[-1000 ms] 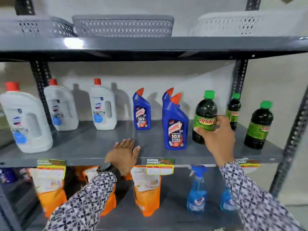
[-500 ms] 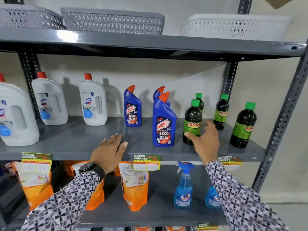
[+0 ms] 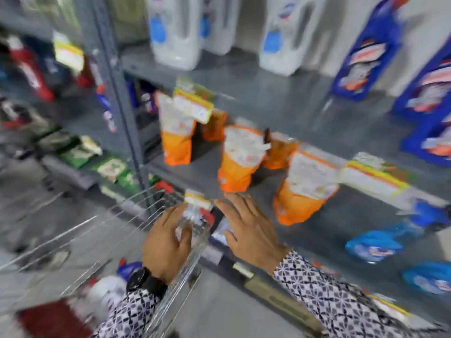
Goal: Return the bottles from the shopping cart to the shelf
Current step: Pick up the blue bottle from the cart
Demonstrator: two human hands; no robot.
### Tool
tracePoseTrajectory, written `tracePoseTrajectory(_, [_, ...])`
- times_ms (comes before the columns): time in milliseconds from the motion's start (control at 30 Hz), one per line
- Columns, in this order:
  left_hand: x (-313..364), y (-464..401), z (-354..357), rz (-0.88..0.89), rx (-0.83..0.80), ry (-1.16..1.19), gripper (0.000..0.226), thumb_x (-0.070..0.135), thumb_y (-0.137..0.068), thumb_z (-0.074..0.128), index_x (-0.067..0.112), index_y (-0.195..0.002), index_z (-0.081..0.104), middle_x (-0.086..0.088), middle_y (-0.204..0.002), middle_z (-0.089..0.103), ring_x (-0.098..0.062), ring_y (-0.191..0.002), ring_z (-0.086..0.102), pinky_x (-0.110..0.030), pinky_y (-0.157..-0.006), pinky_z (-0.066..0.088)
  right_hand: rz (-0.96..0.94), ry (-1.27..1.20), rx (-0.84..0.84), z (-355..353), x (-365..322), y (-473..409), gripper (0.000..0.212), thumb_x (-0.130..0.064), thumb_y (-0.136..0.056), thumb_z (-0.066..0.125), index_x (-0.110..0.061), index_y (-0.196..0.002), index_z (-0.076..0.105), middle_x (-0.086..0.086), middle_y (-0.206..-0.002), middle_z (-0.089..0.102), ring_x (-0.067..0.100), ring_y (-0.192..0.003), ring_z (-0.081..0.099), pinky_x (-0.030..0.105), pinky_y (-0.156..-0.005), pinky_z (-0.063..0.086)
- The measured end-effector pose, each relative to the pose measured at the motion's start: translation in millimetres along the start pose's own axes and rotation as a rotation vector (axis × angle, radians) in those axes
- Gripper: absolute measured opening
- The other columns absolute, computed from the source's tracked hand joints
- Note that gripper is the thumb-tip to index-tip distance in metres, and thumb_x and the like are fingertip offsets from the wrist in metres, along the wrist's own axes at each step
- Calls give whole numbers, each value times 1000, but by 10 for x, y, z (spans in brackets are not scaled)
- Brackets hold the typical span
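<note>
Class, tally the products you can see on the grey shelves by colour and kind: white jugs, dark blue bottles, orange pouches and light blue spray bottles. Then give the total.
White jugs: 3
Dark blue bottles: 3
Orange pouches: 5
Light blue spray bottles: 2
Total: 13 (the picture is blurred)

Left hand (image 3: 168,242), black wristwatch (image 3: 144,281) on its wrist, lower centre of frame, fingers spread. Right hand (image 3: 249,230) beside it, palm down, empty.
</note>
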State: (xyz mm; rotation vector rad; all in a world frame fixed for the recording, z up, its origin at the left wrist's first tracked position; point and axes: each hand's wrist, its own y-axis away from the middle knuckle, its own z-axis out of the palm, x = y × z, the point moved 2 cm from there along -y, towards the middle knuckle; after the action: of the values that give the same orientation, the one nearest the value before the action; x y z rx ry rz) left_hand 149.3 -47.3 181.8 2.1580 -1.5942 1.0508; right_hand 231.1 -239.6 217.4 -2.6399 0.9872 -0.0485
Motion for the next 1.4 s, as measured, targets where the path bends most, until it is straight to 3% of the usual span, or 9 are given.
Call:
tracePoseTrajectory(133, [-1319,229,74,-488,-51,93,34,0,-89,64,14,-118,77,-10,-123,77,-28,-101,76,-21,-87,48,23,-205,-429,1092,-448,-391,63,-32,-84,72,-24,-144,58,1,-143,61,26,-130,61,42,-105,55])
tracePoseTrajectory(267, [-2489,427,388,-973,-121,263,25,7,-95,59,7,-109,79,-23,-117,77,-41,-107,73,-47,-96,57,111,-387,-786,2244,-794,-730,38,-33,-93,69,-29,-131,66,-5,-125,76,15,-97,76,32,-76,63])
tracePoseTrajectory(400, [-3382,506,846,-1201,-207,346,30,11,-97,61,4,-123,72,-24,-121,75,-42,-115,71,-47,-102,56,218,-425,-1111,3446,-1037,-865,44,-24,-87,71,-18,-130,66,1,-119,76,18,-87,72,28,-70,54])
tracePoseTrajectory(500, [-3767,455,1130,-1267,-299,495,47,16,-95,60,-4,-137,61,-29,-124,69,-39,-117,67,-51,-113,48,271,-387,-1292,4206,-1135,-848,18,-23,-90,69,-15,-106,68,12,-104,73,32,-106,74,28,-75,53])
tracePoseTrajectory(667, [-4068,432,1447,-1299,-459,617,67,22,-90,40,-21,-140,47,-46,-133,54,-52,-127,56,-56,-117,38,482,-487,-1320,5028,-1379,-750,28,-26,-92,78,-10,-112,63,21,-122,68,28,-108,67,40,-89,50])
tracePoseTrajectory(800, [-4300,647,1671,-1531,-142,864,16,8,-105,49,8,-113,63,4,-88,58,-9,-80,55,-33,-91,51,571,-458,-1275,5376,-1575,-662,45,-28,-83,86,-2,-114,69,23,-116,72,36,-110,72,44,-90,56])
tracePoseTrajectory(967, [-4241,692,1736,-1555,-42,1038,29,4,-106,45,24,-88,57,5,-89,56,-8,-79,54,-24,-76,46,603,-333,-1185,5420,-1679,-658,52,-22,-84,82,-1,-127,61,22,-131,70,38,-121,68,40,-94,54])
tracePoseTrajectory(1167, [-3789,608,1316,-1485,170,1019,20,9,-107,40,17,-99,57,1,-85,56,-8,-67,56,-22,-65,46,627,-500,-1070,4603,-1530,-856,43,-33,-69,93,-17,-92,61,0,-87,67,26,-89,70,28,-65,49])
tracePoseTrajectory(1400, [-2211,181,480,-959,-11,1096,19,8,-104,51,15,-98,68,-4,-86,73,-16,-71,68,-17,-53,54,696,-1050,-618,2525,-1064,-730,40,7,-76,87,3,-112,69,24,-104,78,24,-91,68,44,-88,59])
